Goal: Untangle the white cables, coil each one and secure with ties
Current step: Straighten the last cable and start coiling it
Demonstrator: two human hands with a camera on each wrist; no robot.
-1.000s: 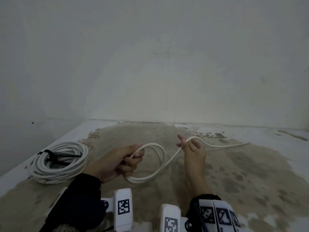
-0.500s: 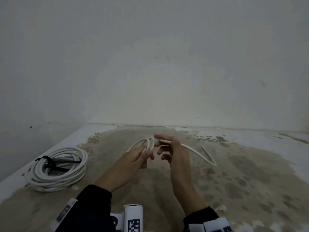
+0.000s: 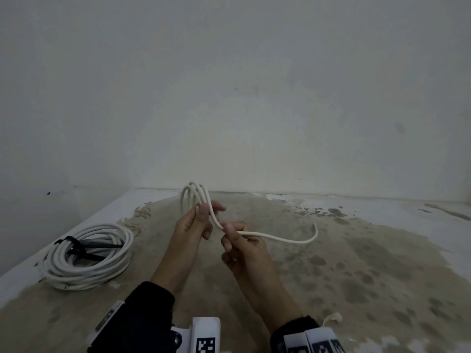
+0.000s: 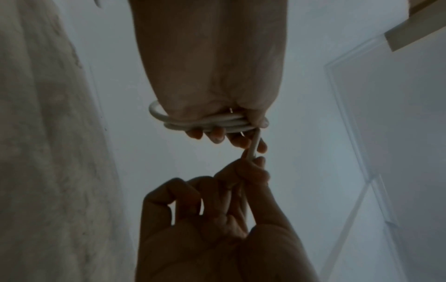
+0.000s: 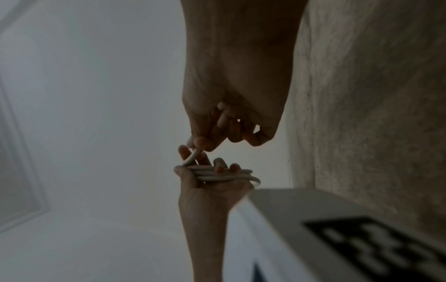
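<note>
At far left a finished coil of white cable (image 3: 86, 256), bound with a black tie (image 3: 76, 247), lies on the stained floor (image 3: 356, 263). Right of it, the left hand (image 3: 196, 222) clenches several small loops of the white cable (image 3: 277, 238). The right hand (image 3: 242, 247) pinches the strand just beside them; its free tail curves off rightward. Black-and-white square markers (image 3: 206, 345) sit at the wrists; no writing is readable.

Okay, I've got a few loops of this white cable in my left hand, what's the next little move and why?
Probably bring the right hand up to lay one more loop into the left hand. A loose tail of the white cable trails past the right grip, so the coil looks unfinished and not ready for a tie.
</note>
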